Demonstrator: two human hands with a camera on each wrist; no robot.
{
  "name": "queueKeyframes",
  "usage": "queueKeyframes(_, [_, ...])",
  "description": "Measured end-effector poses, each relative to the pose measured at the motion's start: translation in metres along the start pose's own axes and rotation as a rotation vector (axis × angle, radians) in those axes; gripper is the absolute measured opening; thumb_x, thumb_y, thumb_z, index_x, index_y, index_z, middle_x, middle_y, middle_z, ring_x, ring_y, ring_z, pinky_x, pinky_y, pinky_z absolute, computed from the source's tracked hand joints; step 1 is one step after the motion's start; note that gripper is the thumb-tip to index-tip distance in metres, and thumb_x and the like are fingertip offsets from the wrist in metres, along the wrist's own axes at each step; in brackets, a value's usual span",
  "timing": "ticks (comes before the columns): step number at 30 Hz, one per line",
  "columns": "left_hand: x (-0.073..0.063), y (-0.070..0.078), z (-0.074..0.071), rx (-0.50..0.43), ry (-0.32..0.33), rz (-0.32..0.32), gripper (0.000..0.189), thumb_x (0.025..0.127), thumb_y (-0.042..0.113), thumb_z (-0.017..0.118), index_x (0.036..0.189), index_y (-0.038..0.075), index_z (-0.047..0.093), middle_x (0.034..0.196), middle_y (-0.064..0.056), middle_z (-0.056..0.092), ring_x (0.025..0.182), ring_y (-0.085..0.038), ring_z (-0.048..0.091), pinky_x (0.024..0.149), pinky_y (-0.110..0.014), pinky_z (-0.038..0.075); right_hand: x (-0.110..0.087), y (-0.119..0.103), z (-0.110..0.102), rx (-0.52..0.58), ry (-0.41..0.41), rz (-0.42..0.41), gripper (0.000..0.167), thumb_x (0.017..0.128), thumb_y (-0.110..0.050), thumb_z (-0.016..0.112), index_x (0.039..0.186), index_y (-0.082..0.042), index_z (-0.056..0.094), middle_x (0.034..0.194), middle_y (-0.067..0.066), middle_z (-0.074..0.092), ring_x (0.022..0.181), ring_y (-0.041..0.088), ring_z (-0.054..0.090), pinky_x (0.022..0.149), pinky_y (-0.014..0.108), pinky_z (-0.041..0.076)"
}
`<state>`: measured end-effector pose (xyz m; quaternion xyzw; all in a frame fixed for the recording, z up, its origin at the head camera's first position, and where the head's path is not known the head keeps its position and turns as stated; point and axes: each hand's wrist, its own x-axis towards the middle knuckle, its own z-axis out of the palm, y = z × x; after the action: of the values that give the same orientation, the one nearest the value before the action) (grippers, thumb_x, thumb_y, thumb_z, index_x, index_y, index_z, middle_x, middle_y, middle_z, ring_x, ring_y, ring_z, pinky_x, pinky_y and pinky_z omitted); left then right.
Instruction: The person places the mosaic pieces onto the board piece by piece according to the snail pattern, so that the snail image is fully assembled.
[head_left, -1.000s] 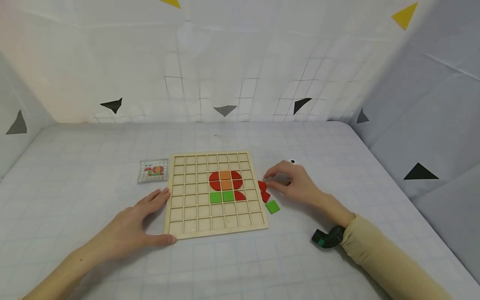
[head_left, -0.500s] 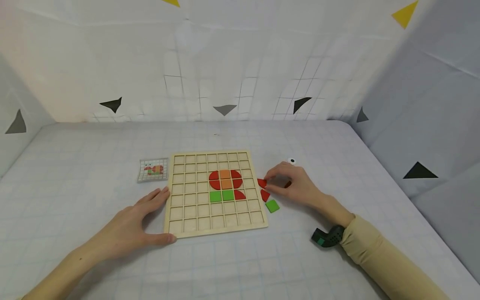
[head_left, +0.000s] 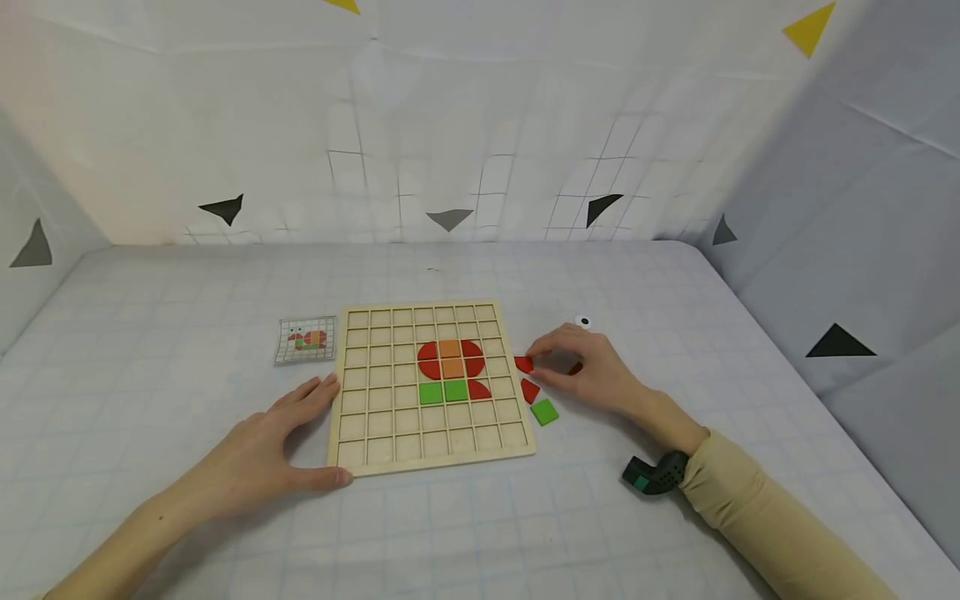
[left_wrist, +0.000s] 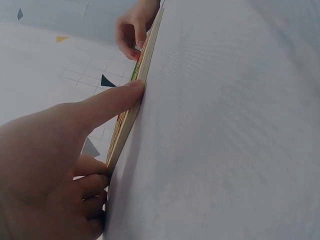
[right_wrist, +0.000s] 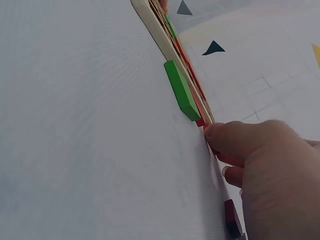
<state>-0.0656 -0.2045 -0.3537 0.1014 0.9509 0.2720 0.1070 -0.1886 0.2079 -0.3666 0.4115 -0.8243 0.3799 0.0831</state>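
A wooden grid board (head_left: 405, 448) lies flat, with red curved tiles (head_left: 473, 359), orange squares (head_left: 452, 368) and green squares (head_left: 455, 391) set in its cells. My left hand (head_left: 243, 458) rests at the board's left side, thumb at the near corner and fingertips at the edge. Just off the right edge, my right hand (head_left: 592, 364) pinches a red curved tile (head_left: 522, 364) between thumb and fingers; the thumb covers part of it in the right wrist view. A second red tile (head_left: 529, 391) and a loose green square (head_left: 544, 412) lie just nearer me.
Left of the board lies a pattern card (head_left: 306, 340) with a small coloured figure. An eye tile (head_left: 583, 322) sits beyond my right hand, and a dark red piece (right_wrist: 232, 219) lies under its palm. A black device (head_left: 656, 473) is on the right wrist.
The pinched red tile has turned and shifted slightly away from the other red tile, so a gap now shows between them. The left hand and the board keep their place.
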Motion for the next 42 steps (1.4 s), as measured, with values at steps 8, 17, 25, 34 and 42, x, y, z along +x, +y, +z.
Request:
queueKeyframes(8, [-0.001, 0.0, 0.0, 0.001, 0.004, 0.013, 0.114, 0.067, 0.082, 0.068, 0.159, 0.029, 0.028, 0.164, -0.011, 0.029, 0.144, -0.047, 0.033, 0.103, -0.073, 0.033, -0.003, 0.013, 0.003, -0.013, 0.017, -0.004, 0.029, 0.076, 0.003, 0.084, 0.102, -0.004, 0.074, 0.097, 0.009, 0.074, 0.082, 0.024, 0.062, 0.064, 0.034, 0.047])
queueKeyframes(17, [-0.002, -0.001, 0.0, 0.002, 0.004, 0.004, 0.114, 0.067, 0.082, 0.069, 0.159, 0.03, 0.027, 0.164, -0.011, 0.029, 0.143, -0.047, 0.034, 0.103, -0.073, 0.033, -0.007, 0.027, 0.006, -0.007, -0.008, 0.019, 0.025, 0.083, -0.01, 0.082, 0.107, -0.015, 0.075, 0.102, -0.004, 0.073, 0.088, 0.011, 0.061, 0.069, 0.025, 0.048])
queueKeyframes(25, [-0.001, -0.001, 0.0, -0.002, 0.001, -0.002, 0.114, 0.066, 0.081, 0.07, 0.159, 0.029, 0.028, 0.163, -0.012, 0.029, 0.142, -0.049, 0.035, 0.102, -0.073, 0.034, -0.004, 0.021, 0.002, -0.027, 0.033, 0.141, 0.025, 0.084, -0.015, 0.082, 0.107, -0.02, 0.074, 0.103, -0.007, 0.072, 0.096, 0.006, 0.063, 0.085, 0.031, 0.051])
queueKeyframes(34, [0.0, 0.0, 0.0, 0.003, -0.004, -0.006, 0.115, 0.066, 0.081, 0.07, 0.159, 0.029, 0.028, 0.163, -0.012, 0.029, 0.143, -0.048, 0.034, 0.103, -0.073, 0.033, 0.016, 0.002, 0.019, 0.053, 0.01, 0.071, 0.023, 0.085, -0.011, 0.08, 0.108, -0.014, 0.074, 0.104, -0.001, 0.072, 0.095, 0.015, 0.061, 0.087, 0.037, 0.051])
queueKeyframes(42, [0.0, 0.0, 0.0, -0.001, 0.0, -0.002, 0.114, 0.067, 0.081, 0.07, 0.159, 0.029, 0.028, 0.163, -0.012, 0.029, 0.143, -0.048, 0.034, 0.103, -0.072, 0.034, 0.032, -0.013, 0.048, 0.066, -0.001, -0.055, 0.022, 0.082, -0.009, 0.082, 0.103, -0.009, 0.075, 0.102, 0.0, 0.074, 0.097, 0.014, 0.064, 0.087, 0.034, 0.053])
